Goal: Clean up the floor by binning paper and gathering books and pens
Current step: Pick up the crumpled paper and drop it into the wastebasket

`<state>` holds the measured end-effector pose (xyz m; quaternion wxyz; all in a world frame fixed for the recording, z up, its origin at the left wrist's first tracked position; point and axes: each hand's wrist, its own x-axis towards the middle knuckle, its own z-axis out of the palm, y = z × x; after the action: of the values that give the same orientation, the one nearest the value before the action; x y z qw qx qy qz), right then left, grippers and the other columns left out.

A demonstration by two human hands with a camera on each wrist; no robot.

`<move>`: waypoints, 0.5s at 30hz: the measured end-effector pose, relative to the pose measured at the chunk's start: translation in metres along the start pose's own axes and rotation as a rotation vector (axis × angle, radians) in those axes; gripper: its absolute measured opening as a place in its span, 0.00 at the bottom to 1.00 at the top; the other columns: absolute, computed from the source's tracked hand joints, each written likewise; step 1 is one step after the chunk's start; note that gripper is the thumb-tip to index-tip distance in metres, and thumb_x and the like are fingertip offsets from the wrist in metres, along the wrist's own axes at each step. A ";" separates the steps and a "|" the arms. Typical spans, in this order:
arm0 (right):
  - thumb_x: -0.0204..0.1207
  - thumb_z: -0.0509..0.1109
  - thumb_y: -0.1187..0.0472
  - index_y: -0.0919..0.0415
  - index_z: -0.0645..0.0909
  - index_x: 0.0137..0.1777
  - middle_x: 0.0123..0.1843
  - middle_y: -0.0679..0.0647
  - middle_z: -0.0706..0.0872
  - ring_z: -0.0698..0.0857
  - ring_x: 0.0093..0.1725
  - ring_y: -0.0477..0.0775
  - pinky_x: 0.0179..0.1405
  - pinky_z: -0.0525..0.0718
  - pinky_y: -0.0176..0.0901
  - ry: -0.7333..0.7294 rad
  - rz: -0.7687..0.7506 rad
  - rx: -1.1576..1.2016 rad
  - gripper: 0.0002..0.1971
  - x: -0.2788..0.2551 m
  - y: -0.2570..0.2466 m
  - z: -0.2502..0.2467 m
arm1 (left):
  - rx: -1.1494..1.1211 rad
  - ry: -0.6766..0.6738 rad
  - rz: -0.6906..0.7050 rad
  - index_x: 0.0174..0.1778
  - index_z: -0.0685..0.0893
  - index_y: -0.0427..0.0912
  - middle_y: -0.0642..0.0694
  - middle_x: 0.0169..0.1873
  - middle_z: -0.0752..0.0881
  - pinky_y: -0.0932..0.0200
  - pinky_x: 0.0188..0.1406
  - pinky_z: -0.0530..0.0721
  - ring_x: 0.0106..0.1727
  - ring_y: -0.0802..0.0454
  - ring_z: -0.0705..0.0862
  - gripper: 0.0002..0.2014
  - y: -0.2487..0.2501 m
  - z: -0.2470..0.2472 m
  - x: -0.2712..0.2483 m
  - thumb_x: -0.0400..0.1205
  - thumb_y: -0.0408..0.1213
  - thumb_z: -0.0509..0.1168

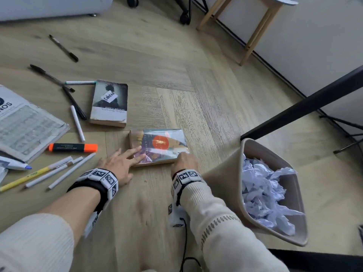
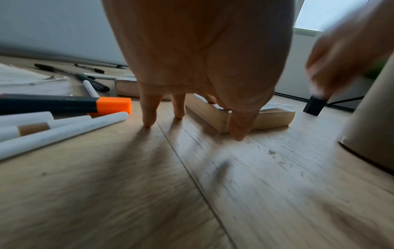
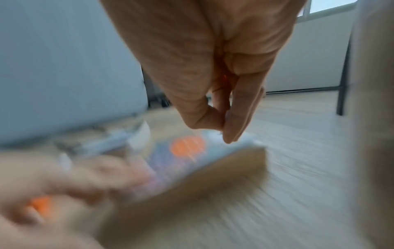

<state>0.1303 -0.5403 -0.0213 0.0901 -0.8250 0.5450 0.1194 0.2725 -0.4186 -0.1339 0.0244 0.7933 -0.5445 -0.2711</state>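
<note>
At the far left of the floor (image 1: 196,107) lies a newspaper (image 1: 25,128), and beside it a scatter of pens (image 1: 62,169) and an orange highlighter (image 1: 73,147). More pens (image 1: 77,123) and a grey paperback (image 1: 109,103) lie further from the person, all flat on the boards.

The left hand (image 1: 119,163) reaches forward with its forearm low over the floor, sleeve pushed up and a marker band round the wrist. Its fingers (image 1: 137,152) are spread and nearly straight; the longest ones lie flat on the near left corner of the colourful book (image 1: 159,146). The left wrist view shows two other fingertips (image 2: 149,118) touching the floor just left of that book and the thumb down against its near corner. The hand presses on the book rather than closing round it.

The colourful book lies flat on the floor between the two hands, just right of the highlighter and near the bin.

The right hand (image 1: 184,162) comes down at the book's near right corner, wrist raised and knuckles up. In the right wrist view its thumb and fingers are drawn together, tips pointing down at the cover; the blur hides whether they actually pinch the edge, so I cannot tell.

At the right stands a beige bin (image 1: 222,185), touching the right sleeve, filled with crumpled paper (image 1: 263,195).
</note>
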 end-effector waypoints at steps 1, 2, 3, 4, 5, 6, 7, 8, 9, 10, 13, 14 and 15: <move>0.78 0.65 0.66 0.65 0.82 0.47 0.46 0.61 0.85 0.85 0.45 0.59 0.39 0.80 0.43 0.049 -0.026 0.078 0.04 -0.013 -0.010 -0.021 | -0.002 -0.007 -0.002 0.79 0.43 0.76 0.74 0.79 0.37 0.36 0.73 0.72 0.83 0.40 0.57 0.40 0.001 -0.002 0.000 0.80 0.50 0.63; 0.77 0.67 0.63 0.64 0.80 0.42 0.41 0.59 0.83 0.81 0.39 0.57 0.34 0.76 0.41 0.094 -0.046 0.146 0.05 -0.026 -0.017 -0.044 | -0.011 -0.018 -0.011 0.79 0.44 0.76 0.73 0.80 0.38 0.37 0.73 0.72 0.83 0.40 0.58 0.39 0.002 -0.005 0.000 0.80 0.50 0.63; 0.77 0.68 0.61 0.65 0.79 0.39 0.38 0.57 0.81 0.77 0.35 0.54 0.31 0.72 0.39 0.159 -0.059 0.189 0.08 -0.038 -0.020 -0.068 | -0.020 -0.025 -0.018 0.79 0.46 0.75 0.73 0.80 0.39 0.38 0.73 0.72 0.82 0.40 0.59 0.39 0.004 -0.007 -0.001 0.80 0.50 0.63; 0.76 0.68 0.59 0.65 0.80 0.39 0.37 0.56 0.80 0.74 0.33 0.51 0.29 0.68 0.36 0.247 -0.069 0.224 0.09 -0.049 -0.018 -0.096 | -0.025 -0.019 -0.020 0.80 0.47 0.74 0.72 0.81 0.40 0.40 0.74 0.72 0.81 0.40 0.61 0.38 0.008 -0.010 -0.002 0.80 0.49 0.63; 0.77 0.68 0.58 0.64 0.81 0.40 0.37 0.54 0.80 0.72 0.33 0.48 0.27 0.64 0.35 0.343 -0.081 0.245 0.09 -0.059 -0.011 -0.121 | -0.026 -0.013 -0.027 0.80 0.49 0.73 0.72 0.81 0.42 0.41 0.73 0.72 0.80 0.42 0.64 0.38 0.010 -0.012 -0.004 0.80 0.49 0.63; 0.77 0.67 0.58 0.63 0.81 0.41 0.38 0.53 0.79 0.71 0.33 0.47 0.26 0.62 0.34 0.442 -0.080 0.243 0.09 -0.069 0.001 -0.145 | -0.029 -0.005 -0.034 0.80 0.50 0.73 0.71 0.81 0.43 0.42 0.72 0.74 0.78 0.43 0.66 0.37 0.012 -0.014 -0.007 0.80 0.48 0.63; 0.78 0.67 0.58 0.63 0.80 0.42 0.38 0.52 0.79 0.71 0.34 0.47 0.27 0.61 0.35 0.533 -0.062 0.223 0.08 -0.078 0.014 -0.165 | -0.032 -0.001 -0.042 0.80 0.51 0.72 0.71 0.81 0.44 0.43 0.70 0.76 0.76 0.46 0.68 0.37 0.014 -0.016 -0.009 0.79 0.47 0.63; 0.78 0.67 0.58 0.63 0.80 0.43 0.39 0.53 0.78 0.71 0.36 0.49 0.28 0.62 0.35 0.584 -0.022 0.176 0.08 -0.082 0.030 -0.179 | -0.030 0.001 -0.052 0.80 0.52 0.72 0.71 0.81 0.45 0.44 0.68 0.78 0.74 0.48 0.70 0.37 0.017 -0.018 -0.011 0.79 0.47 0.63; 0.78 0.67 0.59 0.64 0.80 0.44 0.41 0.55 0.79 0.71 0.38 0.51 0.31 0.64 0.34 0.572 0.049 0.127 0.07 -0.086 0.047 -0.187 | -0.029 -0.001 -0.062 0.80 0.53 0.72 0.70 0.82 0.45 0.44 0.67 0.79 0.73 0.48 0.71 0.37 0.019 -0.019 -0.013 0.79 0.46 0.63; 0.78 0.67 0.60 0.65 0.80 0.45 0.43 0.58 0.80 0.71 0.40 0.53 0.33 0.67 0.34 0.512 0.129 0.094 0.07 -0.085 0.064 -0.191 | -0.027 -0.002 -0.071 0.80 0.53 0.71 0.69 0.82 0.46 0.45 0.67 0.79 0.72 0.48 0.72 0.36 0.022 -0.020 -0.015 0.79 0.46 0.63; 0.77 0.64 0.64 0.65 0.84 0.50 0.49 0.62 0.87 0.76 0.42 0.58 0.40 0.75 0.41 0.253 0.271 0.003 0.10 -0.084 0.097 -0.185 | -0.012 0.002 -0.104 0.80 0.55 0.70 0.68 0.82 0.48 0.45 0.67 0.77 0.73 0.46 0.71 0.35 0.031 -0.025 -0.022 0.80 0.45 0.63; 0.77 0.63 0.64 0.63 0.86 0.52 0.48 0.61 0.87 0.77 0.42 0.60 0.41 0.76 0.42 0.224 0.282 -0.025 0.11 -0.085 0.102 -0.182 | -0.011 0.010 -0.110 0.80 0.56 0.69 0.67 0.82 0.49 0.46 0.67 0.77 0.73 0.46 0.71 0.34 0.032 -0.026 -0.025 0.80 0.45 0.63; 0.77 0.63 0.64 0.61 0.86 0.53 0.46 0.60 0.85 0.77 0.42 0.61 0.42 0.76 0.43 0.235 0.293 -0.037 0.12 -0.087 0.103 -0.183 | -0.011 0.018 -0.112 0.80 0.57 0.69 0.67 0.82 0.50 0.46 0.66 0.78 0.73 0.46 0.72 0.34 0.034 -0.027 -0.028 0.80 0.45 0.63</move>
<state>0.0209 -0.5548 0.1772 -0.0077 -0.7465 0.6639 0.0438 0.2489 -0.4149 -0.0885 0.0185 0.8247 -0.4977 -0.2681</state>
